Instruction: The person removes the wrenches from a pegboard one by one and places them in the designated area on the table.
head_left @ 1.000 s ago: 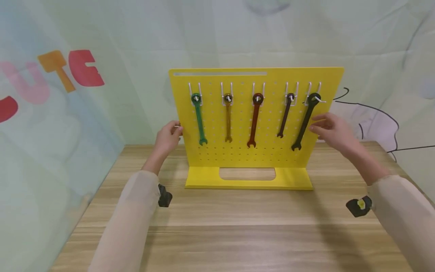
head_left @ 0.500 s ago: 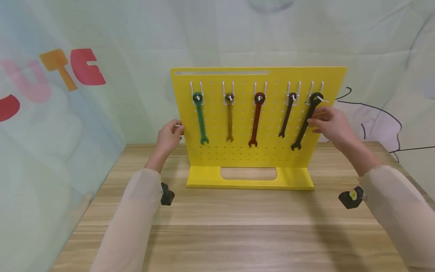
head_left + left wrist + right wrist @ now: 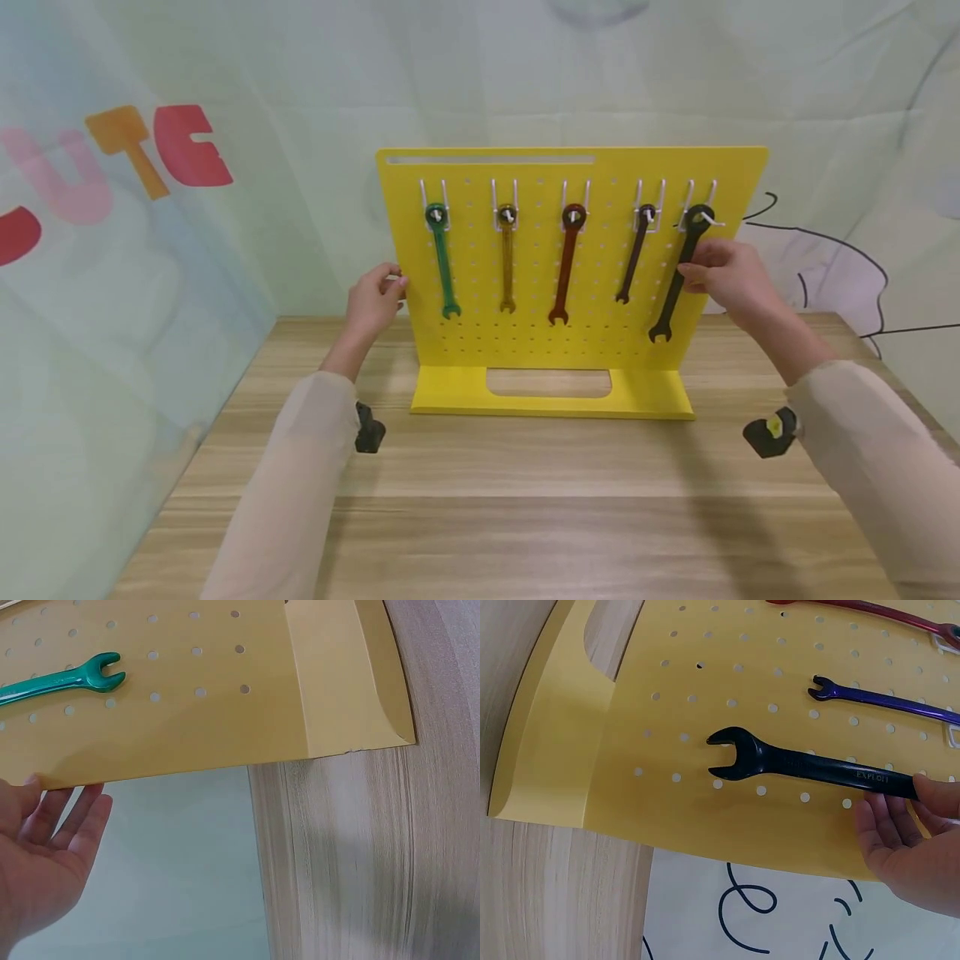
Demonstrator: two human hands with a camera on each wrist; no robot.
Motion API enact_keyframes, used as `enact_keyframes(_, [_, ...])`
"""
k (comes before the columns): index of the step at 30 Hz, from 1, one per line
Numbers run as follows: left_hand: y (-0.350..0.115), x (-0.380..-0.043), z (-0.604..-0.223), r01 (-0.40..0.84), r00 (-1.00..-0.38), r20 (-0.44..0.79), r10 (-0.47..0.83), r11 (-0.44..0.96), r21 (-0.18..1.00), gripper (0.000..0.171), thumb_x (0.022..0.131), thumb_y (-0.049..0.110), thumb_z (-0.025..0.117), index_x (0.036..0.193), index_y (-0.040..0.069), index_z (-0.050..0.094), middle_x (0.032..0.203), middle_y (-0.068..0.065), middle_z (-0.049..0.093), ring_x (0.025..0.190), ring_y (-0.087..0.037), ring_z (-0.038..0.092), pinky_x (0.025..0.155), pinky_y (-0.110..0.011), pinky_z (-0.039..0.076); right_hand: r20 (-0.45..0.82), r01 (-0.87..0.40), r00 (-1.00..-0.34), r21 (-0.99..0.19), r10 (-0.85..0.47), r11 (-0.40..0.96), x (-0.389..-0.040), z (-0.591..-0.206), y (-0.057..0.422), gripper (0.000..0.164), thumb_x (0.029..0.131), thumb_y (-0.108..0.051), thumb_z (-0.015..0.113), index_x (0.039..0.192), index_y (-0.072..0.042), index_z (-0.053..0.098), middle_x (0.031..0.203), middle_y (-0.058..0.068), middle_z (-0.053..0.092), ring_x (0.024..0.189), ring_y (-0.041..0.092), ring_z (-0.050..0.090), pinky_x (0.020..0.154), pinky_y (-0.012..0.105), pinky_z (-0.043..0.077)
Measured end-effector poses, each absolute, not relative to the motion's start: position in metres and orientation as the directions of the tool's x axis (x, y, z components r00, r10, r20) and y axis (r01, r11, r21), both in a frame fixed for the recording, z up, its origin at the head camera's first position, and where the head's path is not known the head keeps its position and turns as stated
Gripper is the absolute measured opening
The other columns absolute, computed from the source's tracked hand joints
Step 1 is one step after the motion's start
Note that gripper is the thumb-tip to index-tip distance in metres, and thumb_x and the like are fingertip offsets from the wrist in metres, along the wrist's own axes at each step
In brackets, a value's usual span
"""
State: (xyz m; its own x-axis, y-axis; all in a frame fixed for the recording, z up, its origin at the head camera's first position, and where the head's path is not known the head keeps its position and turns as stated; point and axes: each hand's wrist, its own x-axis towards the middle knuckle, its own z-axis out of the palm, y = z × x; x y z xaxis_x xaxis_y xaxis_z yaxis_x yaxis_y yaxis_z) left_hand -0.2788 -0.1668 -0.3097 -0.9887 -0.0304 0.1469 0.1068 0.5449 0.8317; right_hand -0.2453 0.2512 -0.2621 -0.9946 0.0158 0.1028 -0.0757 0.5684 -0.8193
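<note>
A yellow pegboard (image 3: 525,342) stands upright on the table, with several combination wrenches hanging from its white hooks. At its right end, my right hand (image 3: 731,279) pinches the upper shaft of the large black wrench (image 3: 671,300) between thumb and fingers. That wrench's ring end is still around its hook. The right wrist view shows the open jaw of the black wrench (image 3: 739,754) pointing away from the hand. My left hand (image 3: 373,302) holds the board's left edge, thumb in front and fingers at the edge, near the green wrench (image 3: 444,271).
Between the outer wrenches hang a gold wrench (image 3: 507,267), a red wrench (image 3: 564,271) and a small dark purple wrench (image 3: 632,262). The board's base (image 3: 450,392) rests on a wood-grain table (image 3: 525,500). A printed cloth (image 3: 315,125) hangs behind.
My right hand has moved in from the board's right edge and taken hold of the black wrench's shaft. That wrench's lower end has swung slightly right. The left hand stays at the edge.
</note>
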Motion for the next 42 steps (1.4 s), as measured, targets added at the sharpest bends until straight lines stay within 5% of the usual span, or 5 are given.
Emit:
enact_keyframes(21, [-0.168,-0.282,-0.314,0.105,-0.989,0.144,-0.029,0.542,0.833,0.027,0.097,0.016,0.044,0.115,-0.003,0.05,0.116,-0.023,0.058,0.103,-0.033,0.058,0.085,-0.039,0.052,0.107,-0.103,-0.994,-0.837,-0.023,0.537,-0.233,-0.257,0.258,0.021,0.094,-0.006,0.049,0.11,0.009,0.047,0.094,0.006,0.058,0.072,0.008,0.06,0.073,0.03,0.056])
enact_keyframes(34, [-0.167,-0.28,-0.312,0.102,-0.99,0.136,-0.022,0.547,0.831,0.028,0.097,0.016,0.044,0.117,-0.003,0.05,0.117,-0.023,0.057,0.104,-0.034,0.057,0.085,-0.039,0.051,0.113,-0.147,-0.989,-0.793,-0.095,0.592,-0.219,-0.248,0.268,0.028,0.095,-0.009,0.049,0.114,0.01,0.051,0.102,0.017,0.059,0.076,0.012,0.061,0.072,0.027,0.055])
enact_keyframes(42, [-0.167,-0.279,-0.311,0.098,-0.991,0.135,-0.026,0.552,0.828,0.03,0.098,0.017,0.043,0.12,-0.002,0.049,0.116,-0.023,0.057,0.104,-0.035,0.057,0.085,-0.039,0.052,0.09,-0.142,-0.989,-0.776,-0.115,0.614,-0.208,-0.241,0.269,0.025,0.094,-0.01,0.051,0.112,0.007,0.053,0.097,0.01,0.063,0.079,0.017,0.063,0.071,0.026,0.055])
